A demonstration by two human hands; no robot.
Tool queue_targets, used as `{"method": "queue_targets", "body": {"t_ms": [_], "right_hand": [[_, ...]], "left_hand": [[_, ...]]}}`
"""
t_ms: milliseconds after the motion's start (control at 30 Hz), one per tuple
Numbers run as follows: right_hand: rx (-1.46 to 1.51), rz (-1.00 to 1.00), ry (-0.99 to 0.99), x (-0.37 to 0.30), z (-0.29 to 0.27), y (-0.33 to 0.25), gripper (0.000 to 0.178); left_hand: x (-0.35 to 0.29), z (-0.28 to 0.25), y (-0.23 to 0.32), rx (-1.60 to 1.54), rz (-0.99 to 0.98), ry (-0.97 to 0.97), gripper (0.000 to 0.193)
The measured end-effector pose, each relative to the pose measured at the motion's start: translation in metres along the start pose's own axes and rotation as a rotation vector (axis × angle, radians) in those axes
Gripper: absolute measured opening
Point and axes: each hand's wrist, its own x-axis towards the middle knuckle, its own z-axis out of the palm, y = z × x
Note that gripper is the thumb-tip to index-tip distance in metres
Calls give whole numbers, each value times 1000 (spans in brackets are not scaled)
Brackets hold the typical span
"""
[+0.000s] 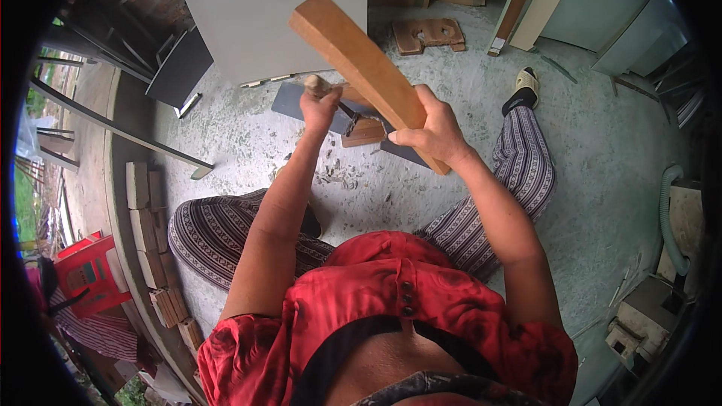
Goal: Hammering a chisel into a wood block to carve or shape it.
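Note:
My right hand [429,131] grips a long brown wooden mallet [361,60] near its lower end; the bar is raised and slants up to the left. My left hand [320,105] is closed around the round wooden handle of a chisel [316,85], whose blade points down toward a small wooden workpiece [365,133]. That piece rests on a dark flat board [289,98] on the concrete floor. Wood chips [335,173] lie scattered in front of it. I sit with my striped-trousered legs spread to either side.
A large pale panel [263,7] lies behind the work. A cut wooden piece [429,34] sits at the back, boards lean at the upper right. Small wooden blocks [150,233] line the floor edge at left, near a red plastic stool [94,271]. A grey hose [665,218] stands at right.

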Motion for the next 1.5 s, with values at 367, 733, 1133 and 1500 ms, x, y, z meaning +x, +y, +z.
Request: {"method": "queue_targets", "body": {"t_ms": [367, 733, 1133, 1500], "right_hand": [[208, 77, 44, 5, -1, -7, 57], [87, -23, 46, 4, 4, -3, 56], [-347, 180, -221, 10, 5, 2, 57], [68, -296, 108, -2, -16, -18, 57]], "left_hand": [[-6, -7, 7, -28, -42, 71, 18], [-9, 5, 4, 121, 63, 3, 18], [-19, 18, -3, 166, 182, -109, 20], [-4, 11, 16, 66, 50, -72, 13]]}}
